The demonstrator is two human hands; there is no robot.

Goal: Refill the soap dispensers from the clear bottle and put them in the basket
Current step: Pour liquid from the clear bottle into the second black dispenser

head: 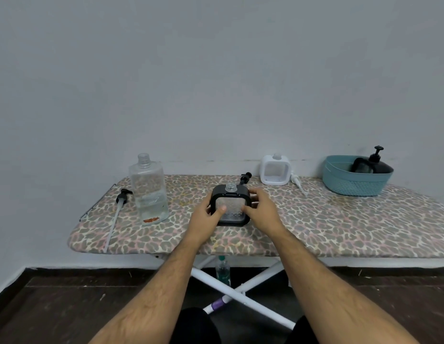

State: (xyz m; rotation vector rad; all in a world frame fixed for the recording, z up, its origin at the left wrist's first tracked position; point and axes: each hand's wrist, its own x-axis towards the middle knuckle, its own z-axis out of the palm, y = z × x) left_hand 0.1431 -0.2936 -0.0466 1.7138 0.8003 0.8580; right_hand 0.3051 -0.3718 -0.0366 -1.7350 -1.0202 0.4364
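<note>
Between both hands, the black-framed dispenser [230,206] stands uncapped on the ironing board [340,219]; left hand [208,220] and right hand [259,211] grasp its sides. Clear bottle [149,189] stands left of them, basket [356,176] far right.

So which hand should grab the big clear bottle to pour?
Probably the left hand. The tall clear plastic bottle, cap off, stands on its side of the black-framed square dispenser. The right hand would have to cross over and could steady the dispenser instead.
</note>
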